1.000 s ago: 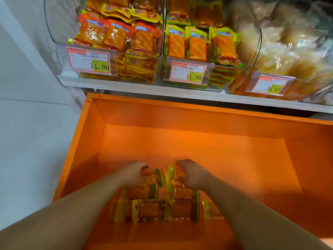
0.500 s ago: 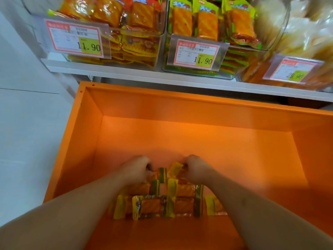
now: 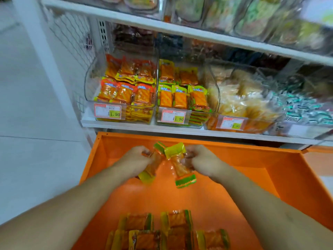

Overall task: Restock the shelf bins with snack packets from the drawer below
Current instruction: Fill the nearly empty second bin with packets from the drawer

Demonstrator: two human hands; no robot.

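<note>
Both hands are raised above the open orange drawer (image 3: 288, 177), each holding snack packets. My left hand (image 3: 137, 159) grips an orange packet with yellow and green ends (image 3: 152, 166). My right hand (image 3: 201, 161) grips a similar packet (image 3: 180, 168), its green end hanging down. Several more packets (image 3: 173, 230) lie on the drawer floor near its front. On the shelf above stand clear bins: a left bin (image 3: 124, 92) with red-topped orange packets and a middle bin (image 3: 182, 94) with yellow-green-topped packets like those I hold.
A third bin (image 3: 241, 98) of pale snacks stands to the right, with more bins (image 3: 302, 105) beyond it. Price tags (image 3: 173, 117) hang on the bin fronts. Another shelf (image 3: 180, 29) sits higher up. White floor (image 3: 36, 141) lies to the left of the drawer.
Both hands have closed on packets from the pile and lifted them up out of the drawer toward the shelf. The view has tilted upward, showing more shelves.
</note>
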